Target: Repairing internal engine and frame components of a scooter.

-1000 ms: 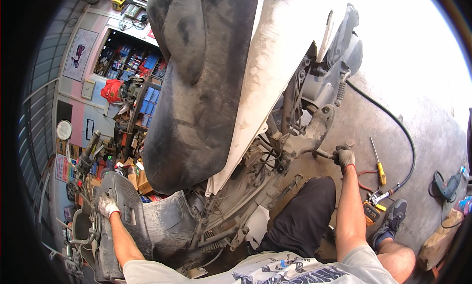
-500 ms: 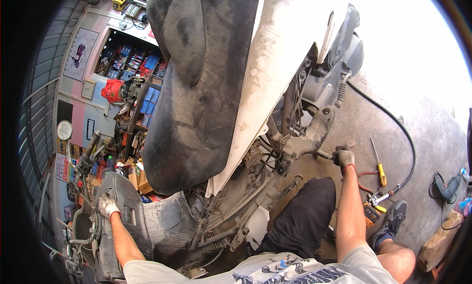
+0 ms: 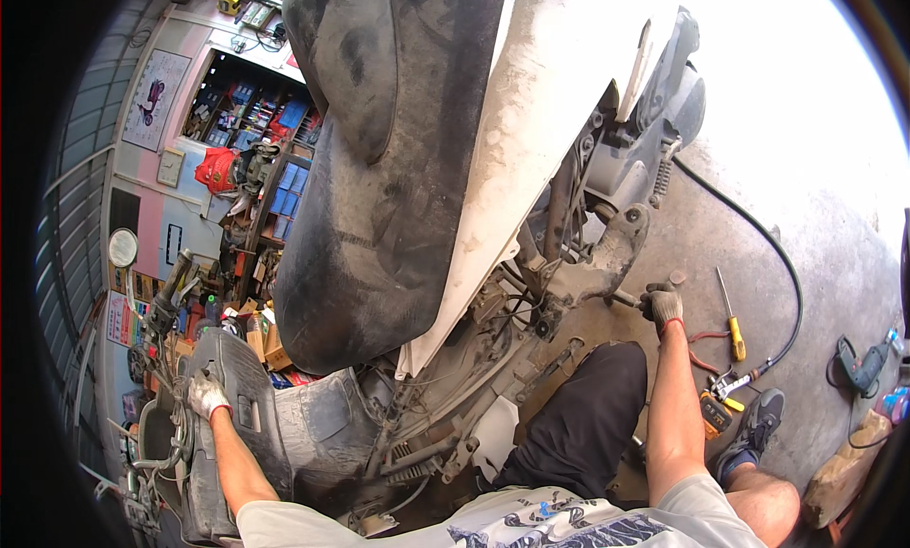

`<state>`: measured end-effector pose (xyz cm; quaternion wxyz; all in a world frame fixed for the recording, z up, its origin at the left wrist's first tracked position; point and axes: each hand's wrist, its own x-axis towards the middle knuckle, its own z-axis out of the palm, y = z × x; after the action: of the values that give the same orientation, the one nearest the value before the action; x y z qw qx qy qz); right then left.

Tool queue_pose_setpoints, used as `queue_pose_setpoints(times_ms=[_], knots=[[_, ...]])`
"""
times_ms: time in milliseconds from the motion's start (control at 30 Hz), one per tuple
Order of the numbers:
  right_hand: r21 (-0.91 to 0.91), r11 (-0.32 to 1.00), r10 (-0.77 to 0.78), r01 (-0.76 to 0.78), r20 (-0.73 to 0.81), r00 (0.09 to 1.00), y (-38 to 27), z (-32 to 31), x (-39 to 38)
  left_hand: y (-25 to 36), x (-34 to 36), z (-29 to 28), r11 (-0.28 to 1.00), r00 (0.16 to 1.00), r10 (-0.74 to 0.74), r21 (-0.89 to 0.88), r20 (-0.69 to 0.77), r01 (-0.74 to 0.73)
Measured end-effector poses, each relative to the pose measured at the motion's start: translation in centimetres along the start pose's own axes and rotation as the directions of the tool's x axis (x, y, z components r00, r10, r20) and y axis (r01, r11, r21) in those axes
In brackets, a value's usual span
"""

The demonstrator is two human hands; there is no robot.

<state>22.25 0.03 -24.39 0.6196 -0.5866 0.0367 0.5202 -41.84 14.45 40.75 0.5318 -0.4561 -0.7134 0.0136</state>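
A: Starting with the right hand [image 3: 663, 306]: gloved, fingers [image 3: 654, 300] curling shut around the end of a short metal bar [image 3: 626, 299].

B: Bar sitting where?

A: Sticking out of the muddy grey bracket [image 3: 607, 254], low on the scooter's underside, just below the white side panel [image 3: 531, 121] and the black seat [image 3: 379, 169].

B: Looking like a tool handle or a part of the frame?

A: Being too small to tell. Only showing a closed grip on it, wrist straight, forearm reaching out past the bent knee.

B: And the left hand [image 3: 207, 394]?

A: Gloved too, closing on the top of the dark front panel [image 3: 245, 406], right beside the tangle of cables, well apart from the right.

B: So, judging the step?

A: Probably bracing the scooter at the front while working the bar at the bracket, turning or pulling.

B: Next move calling for what?

A: Holding the front steady, applying force along the bar without slipping off its end, and keeping the knee out of the way. Possibly reaching for the yellow-handled screwdriver [image 3: 732, 325], lying near on the concrete floor [image 3: 815, 216] beside the black hose [image 3: 758, 235].
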Motion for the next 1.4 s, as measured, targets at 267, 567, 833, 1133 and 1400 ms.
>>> queue_pose_setpoints(times_ms=[267, 567, 833, 1133, 1400], knots=[[0.043, 0.999, 0.018, -0.018, -0.004, 1.0, 0.1, -0.1, 0.0, 0.1, -0.1, 0.0, 1.0, 1.0, 0.009, 0.001, 0.01, -0.009], [0.026, 0.999, 0.021, -0.021, -0.003, 1.0, 0.3, 0.0, -0.2, -0.2, 0.0, 0.5, 0.999, 0.999, 0.028, -0.017, -0.03, -0.029], [-0.009, 1.0, 0.028, -0.028, -0.004, 1.0, 0.1, 0.0, -0.4, -0.1, 0.0, 0.3, 0.999, 1.0, 0.026, -0.024, -0.014, -0.026], [0.006, 1.0, 0.028, -0.028, 0.001, 1.0, 0.1, 0.2, -0.5, 0.1, -0.5, -0.4, 1.0, 0.999, 0.029, -0.009, -0.024, -0.029], [-0.009, 0.999, 0.032, -0.032, -0.011, 0.999, 0.3, 0.2, -0.4, 0.1, -0.2, -0.2, 1.0, 1.0, 0.017, -0.015, -0.022, -0.018]])
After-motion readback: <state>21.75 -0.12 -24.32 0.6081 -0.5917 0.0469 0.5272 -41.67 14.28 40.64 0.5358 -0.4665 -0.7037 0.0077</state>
